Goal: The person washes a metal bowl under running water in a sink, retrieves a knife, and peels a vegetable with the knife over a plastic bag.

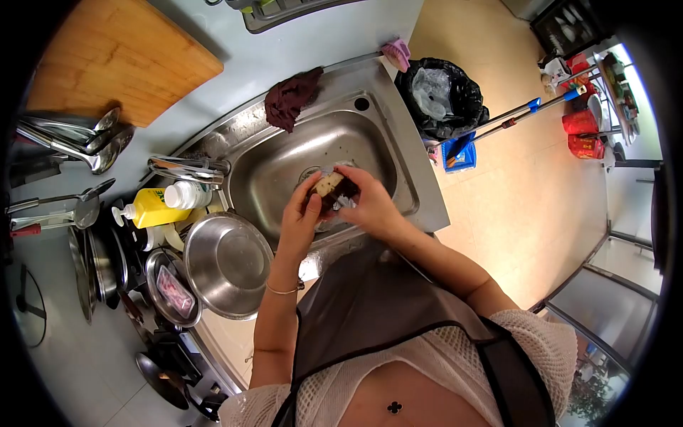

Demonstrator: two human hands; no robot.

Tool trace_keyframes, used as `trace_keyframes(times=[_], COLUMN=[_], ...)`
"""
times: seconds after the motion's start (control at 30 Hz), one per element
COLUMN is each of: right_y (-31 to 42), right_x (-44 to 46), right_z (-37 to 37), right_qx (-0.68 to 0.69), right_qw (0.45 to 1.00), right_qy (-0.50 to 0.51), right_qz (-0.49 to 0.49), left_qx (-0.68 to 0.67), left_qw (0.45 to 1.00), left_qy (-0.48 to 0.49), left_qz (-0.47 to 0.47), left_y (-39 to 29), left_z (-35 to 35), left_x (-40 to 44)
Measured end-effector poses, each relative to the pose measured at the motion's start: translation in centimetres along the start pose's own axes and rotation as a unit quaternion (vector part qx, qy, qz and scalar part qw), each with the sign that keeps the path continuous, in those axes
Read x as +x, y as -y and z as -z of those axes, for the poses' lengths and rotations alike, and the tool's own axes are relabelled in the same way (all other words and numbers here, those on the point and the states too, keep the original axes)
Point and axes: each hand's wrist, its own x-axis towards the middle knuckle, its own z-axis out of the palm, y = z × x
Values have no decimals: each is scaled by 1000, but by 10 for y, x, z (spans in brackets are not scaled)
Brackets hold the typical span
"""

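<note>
Over the sink [249, 181], both hands close round a brown-skinned vegetable [329, 186] with a pale, speckled patch, perhaps a potato or other root. My left hand [302, 215] grips its left side, fingers curled and thumb in front. From the right, my right hand [371, 205] holds it, fingertips on its top and far side. Something whitish and shiny, like a thin plastic bag [344, 202], shows between the hands below the vegetable; which hand holds it I cannot tell. Dark bits lie on the sink floor behind the hands, and the drain is partly hidden.
A dark red cloth [290, 99] drapes over the sink's back rim. On the left stand a faucet [188, 169], a yellow pump bottle [153, 208] and a steel basin [228, 265]. Right of the sink is a black-lined bin [462, 92] with mop handles [526, 117] beside it.
</note>
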Motion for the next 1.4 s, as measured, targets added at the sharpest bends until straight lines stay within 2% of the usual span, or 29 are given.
trace_keyframes(times=[0.1, 0.17, 0.27, 0.33, 0.37, 0.43, 0.5, 0.53, 0.57, 0.6, 0.7, 0.77, 0.83, 0.87, 0.9, 0.93, 0.97, 1.03, 1.07, 1.1, 1.17, 1.2, 1.23, 1.27, 1.3, 1.37, 1.4], right_y=[7, 9, 17, 16, 14, 7, 0, -1, 0, -1, -6, 6, -2, -6, -5, -1, 1, 3, 3, 4, 10, 3, 1, 0, 0, -3, -3], right_x=[-11, -16, -16, -8, -6, 0, -1, -6, -9, -7, -1, 7, 4, 6, 4, -6, -5, -1, 6, 7, 8, 7, 4, -1, -3, -2, 0], right_z=[-10, -7, -2, 11, 14, 19, 7, -4, -9, -6, 5, 21, 9, -4, -13, -12, -10, -1, 10, 15, 19, 14, 4, -9, -16, -14, -5], right_qx=[-213, -224, -236, -67, -67, 76, 74, -43, -161, -162, -43, 116, 123, 58, -8, -150, -150, -120, -39, -39, 22, -20, -20, -97, -173, -161, -104], right_qw=[968, 965, 968, 997, 997, 991, 994, 999, 980, 980, 998, 986, 986, 998, 987, 977, 976, 985, 999, 999, 995, 999, 999, 990, 956, 959, 984], right_qy=[-47, -32, -28, 27, 26, 45, 33, -28, -89, -91, 6, 34, 30, -34, -98, -101, -102, -61, -11, -11, 44, 17, 18, -67, -151, -163, -108], right_qz=[127, 133, 77, -13, -12, -102, -70, 1, 74, 75, 36, -112, -113, 9, 129, 117, 118, 108, 32, 32, -83, -27, -28, 78, 183, 166, 94], left_qx=[-7, -3, -20, -41, -48, -55, -32, -32, 20, 72, 89, 67, 44, 63, 80, 81, 40, 0, -82, -164, -173, -180, -180, -123, -66, -96, -125], left_qw=[999, 998, 997, 996, 996, 995, 998, 998, 998, 996, 995, 996, 997, 996, 994, 994, 997, 998, 993, 980, 977, 975, 975, 987, 995, 992, 987], left_qy=[45, 65, 80, 75, 75, 76, 58, 58, 54, 50, 47, 51, 52, 45, 38, 39, 52, 65, 80, 95, 101, 107, 106, 75, 44, 54, 63], left_qz=[-13, -11, 5, 18, 24, 27, -9, -8, -18, -28, -24, -23, -20, -39, -57, -57, -39, -21, 20, 61, 67, 74, 75, 67, 58, 68, 79], left_y=[1, 1, 0, -1, 0, 1, 5, 5, 3, 1, -8, -8, -8, -7, -6, -4, -2, -1, -5, -7, -3, -1, 1, 1, 1, 0, 0], left_z=[-1, 2, 5, 6, 7, 7, 6, 4, 1, -1, 3, 7, 7, 2, -1, 0, 1, 3, 3, 4, 9, 10, 9, 3, -1, -1, 0], left_x=[-2, -4, -7, -8, -8, -4, -2, -2, -1, 1, -1, -2, -4, -1, 1, 1, 1, 0, -4, -5, -2, -1, -1, -2, -1, -2, -4])
